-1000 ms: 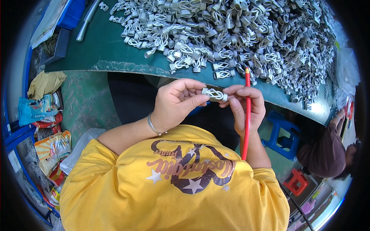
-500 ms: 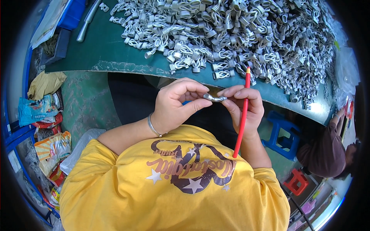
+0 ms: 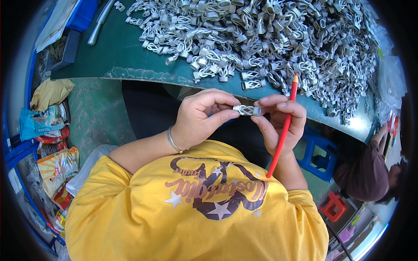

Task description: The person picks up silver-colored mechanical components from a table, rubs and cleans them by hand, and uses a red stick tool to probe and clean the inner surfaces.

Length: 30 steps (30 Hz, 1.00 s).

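A small silvery metal piece (image 3: 247, 110), with ribbed collars at both ends and twisted strands between, is held level just off the table's near edge. My left hand (image 3: 198, 114) pinches its left collar between thumb and fingertips. At the other collar are the thumb and fingertips of my right hand (image 3: 285, 124), touching it or very close. A long red pencil (image 3: 283, 137) runs between the fingers of that right hand, its pointed end up toward the table. Beyond my hands lies a big heap of similar metal pieces (image 3: 261, 41).
The heap covers much of the green table (image 3: 117, 50). A metal-handled tool (image 3: 99, 26) and a grey bin (image 3: 65, 50) are at the far left. Bags (image 3: 56, 165) line the left side. A blue stool (image 3: 315, 154), a red stool (image 3: 334, 206) and another person (image 3: 363, 178) are at the right.
The metal piece has been turned, so its twisted middle and both collars now show. My right hand has shifted slightly right, and the pencil leans more to the right.
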Tool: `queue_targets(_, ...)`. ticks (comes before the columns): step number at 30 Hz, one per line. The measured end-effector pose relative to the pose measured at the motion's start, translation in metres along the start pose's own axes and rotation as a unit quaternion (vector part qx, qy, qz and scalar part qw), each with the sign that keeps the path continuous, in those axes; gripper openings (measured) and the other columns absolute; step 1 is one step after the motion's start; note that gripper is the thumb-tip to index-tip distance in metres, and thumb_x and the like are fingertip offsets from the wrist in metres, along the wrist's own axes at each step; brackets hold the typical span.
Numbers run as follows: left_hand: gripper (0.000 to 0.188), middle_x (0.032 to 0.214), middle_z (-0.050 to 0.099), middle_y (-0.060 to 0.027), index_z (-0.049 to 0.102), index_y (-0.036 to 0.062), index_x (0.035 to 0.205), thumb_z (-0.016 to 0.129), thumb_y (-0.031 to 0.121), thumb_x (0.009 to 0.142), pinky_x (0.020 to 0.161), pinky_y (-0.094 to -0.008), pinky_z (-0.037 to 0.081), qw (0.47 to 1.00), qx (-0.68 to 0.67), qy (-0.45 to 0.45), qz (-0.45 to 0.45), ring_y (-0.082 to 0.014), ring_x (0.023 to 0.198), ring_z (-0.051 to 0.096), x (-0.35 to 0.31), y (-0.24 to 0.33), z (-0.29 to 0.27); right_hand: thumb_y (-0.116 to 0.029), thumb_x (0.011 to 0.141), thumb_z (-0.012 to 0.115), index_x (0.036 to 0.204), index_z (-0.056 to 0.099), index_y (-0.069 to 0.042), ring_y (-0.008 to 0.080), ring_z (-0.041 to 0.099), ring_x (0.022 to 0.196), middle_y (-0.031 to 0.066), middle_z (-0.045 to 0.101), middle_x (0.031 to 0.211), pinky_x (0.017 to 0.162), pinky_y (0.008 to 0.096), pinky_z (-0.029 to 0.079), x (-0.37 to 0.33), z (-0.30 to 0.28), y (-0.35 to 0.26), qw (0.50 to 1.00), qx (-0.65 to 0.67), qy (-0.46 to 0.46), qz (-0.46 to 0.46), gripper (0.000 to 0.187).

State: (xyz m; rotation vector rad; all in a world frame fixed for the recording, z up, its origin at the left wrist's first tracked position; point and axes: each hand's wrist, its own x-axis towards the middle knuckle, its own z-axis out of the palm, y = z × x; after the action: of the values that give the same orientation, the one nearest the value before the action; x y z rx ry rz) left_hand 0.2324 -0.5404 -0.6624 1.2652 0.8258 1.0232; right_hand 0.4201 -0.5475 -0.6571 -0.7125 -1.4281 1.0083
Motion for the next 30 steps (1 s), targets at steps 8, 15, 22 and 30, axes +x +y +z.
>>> queue_targets(8, 0.015, 0.077, 0.062, -0.0124, 0.056, -0.0044, 0.095, 0.053, 0.007, 0.086, 0.059, -0.0240, 0.052, 0.975, -0.145, -0.027, -0.168, -0.0163, 0.065, 0.063, -0.001, 0.011, 0.002, 0.008, 0.073, 0.063, 0.097, 0.043, -0.001, 0.0147, 0.057, 0.078, 0.0135, 0.057, 0.090, 0.068, 0.0236, 0.048, -0.006, 0.003, 0.002, 0.994, -0.048, 0.056, 0.076, 0.033)
queue_targets(15, 0.017, 0.074, 0.062, -0.0130, 0.056, -0.0027, 0.093, 0.052, 0.012, 0.088, 0.053, -0.0237, 0.051, 0.936, -0.243, -0.032, -0.251, -0.0160, 0.058, 0.062, -0.001, 0.010, -0.001, 0.006, 0.073, 0.064, 0.093, 0.046, 0.000, 0.0124, 0.057, 0.073, 0.0110, 0.059, 0.085, 0.065, 0.0222, 0.048, -0.009, 0.003, 0.006, 0.991, -0.064, 0.059, 0.097, 0.028)
queue_targets(22, 0.015, 0.073, 0.062, -0.0131, 0.056, -0.0021, 0.091, 0.052, 0.012, 0.087, 0.052, -0.0239, 0.051, 0.933, -0.256, -0.035, -0.251, -0.0159, 0.057, 0.061, -0.002, 0.011, -0.001, 0.007, 0.073, 0.064, 0.093, 0.047, 0.000, 0.0121, 0.057, 0.073, 0.0108, 0.059, 0.084, 0.065, 0.0224, 0.048, -0.011, 0.002, 0.006, 0.990, -0.078, 0.050, 0.106, 0.026)
queue_targets(30, 0.016, 0.075, 0.062, -0.0127, 0.056, -0.0016, 0.094, 0.051, 0.012, 0.088, 0.053, -0.0245, 0.052, 0.925, -0.281, -0.024, -0.257, -0.0165, 0.059, 0.062, -0.003, 0.006, -0.002, 0.012, 0.076, 0.057, 0.095, 0.043, 0.000, 0.0175, 0.057, 0.076, 0.0167, 0.058, 0.089, 0.070, 0.0272, 0.048, -0.010, 0.001, 0.004, 0.996, -0.011, 0.047, 0.081, 0.027)
